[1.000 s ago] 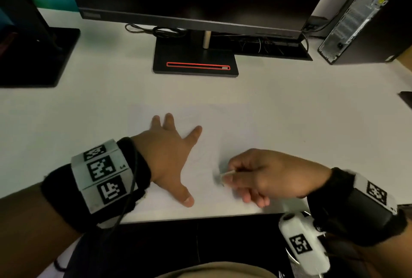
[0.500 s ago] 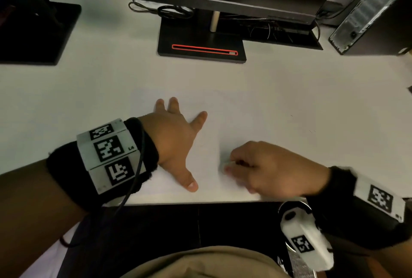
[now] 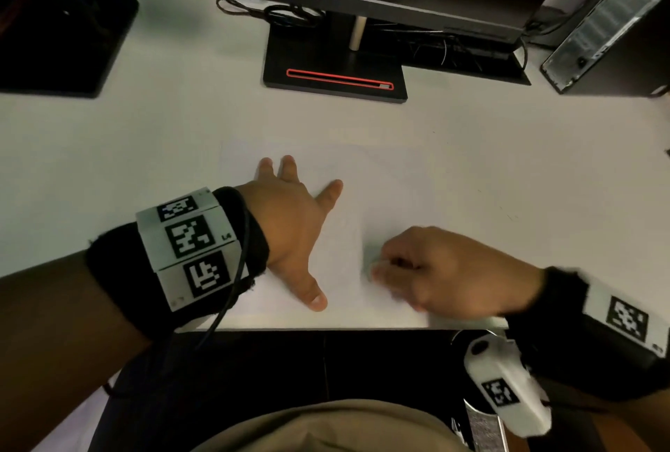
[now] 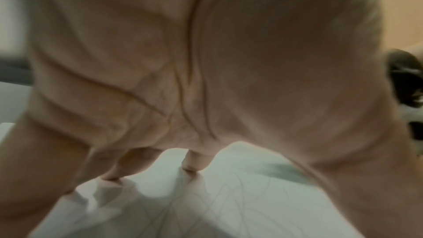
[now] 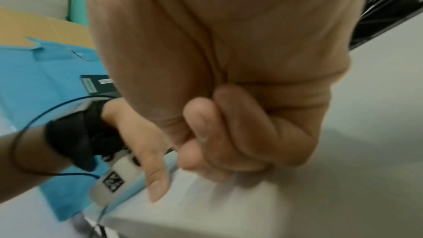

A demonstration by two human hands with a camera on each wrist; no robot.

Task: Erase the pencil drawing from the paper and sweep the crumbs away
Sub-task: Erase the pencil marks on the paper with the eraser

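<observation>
A white sheet of paper (image 3: 380, 190) lies near the desk's front edge, faint pencil lines on it showing in the left wrist view (image 4: 228, 196). My left hand (image 3: 293, 219) lies flat with spread fingers, pressing the sheet's left half. My right hand (image 3: 435, 270) is curled, pinching a small pale eraser (image 3: 379, 264) whose tip touches the paper's lower middle. The eraser is mostly hidden by the fingers and blurred. In the right wrist view the curled right fingers (image 5: 240, 129) hide the eraser, and the left hand's thumb (image 5: 158, 184) rests on the paper.
A monitor stand (image 3: 333, 67) with a red strip sits behind the paper. A second black stand (image 3: 61, 45) is at far left, a computer tower (image 3: 612, 24) at far right. Cables (image 3: 275, 13) lie behind the stand. The desk's front edge (image 3: 326, 329) runs just below both hands.
My right hand has shifted slightly forward and left over the paper, rubbing with the eraser. The left hand stays flat in the same spot on the sheet.
</observation>
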